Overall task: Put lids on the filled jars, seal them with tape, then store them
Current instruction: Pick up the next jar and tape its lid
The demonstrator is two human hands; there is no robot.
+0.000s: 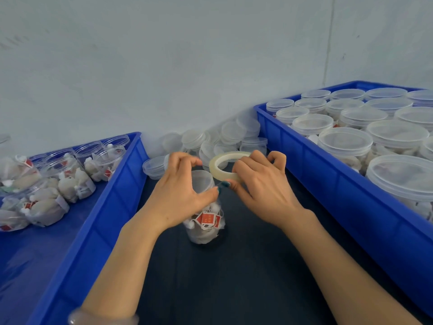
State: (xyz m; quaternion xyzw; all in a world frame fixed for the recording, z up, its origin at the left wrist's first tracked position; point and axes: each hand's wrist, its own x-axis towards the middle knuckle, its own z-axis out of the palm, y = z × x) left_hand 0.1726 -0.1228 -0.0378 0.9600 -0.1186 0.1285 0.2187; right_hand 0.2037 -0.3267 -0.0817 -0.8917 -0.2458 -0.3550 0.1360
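A clear filled jar [206,221] with a clear lid [201,180] stands on the dark table between two blue crates. My left hand [180,193] curls round the jar's top, thumb at the lid's right edge. My right hand [255,184] grips a roll of clear tape [225,164] just right of the lid, its thumb meeting my left thumb at the lid's edge. Any tape strip between the thumbs is too thin to make out.
A blue crate [98,221] on the left holds several open filled jars [58,181]. The blue crate [328,184] on the right holds several lidded jars [344,141]. Loose clear lids [225,139] are piled against the wall behind the hands.
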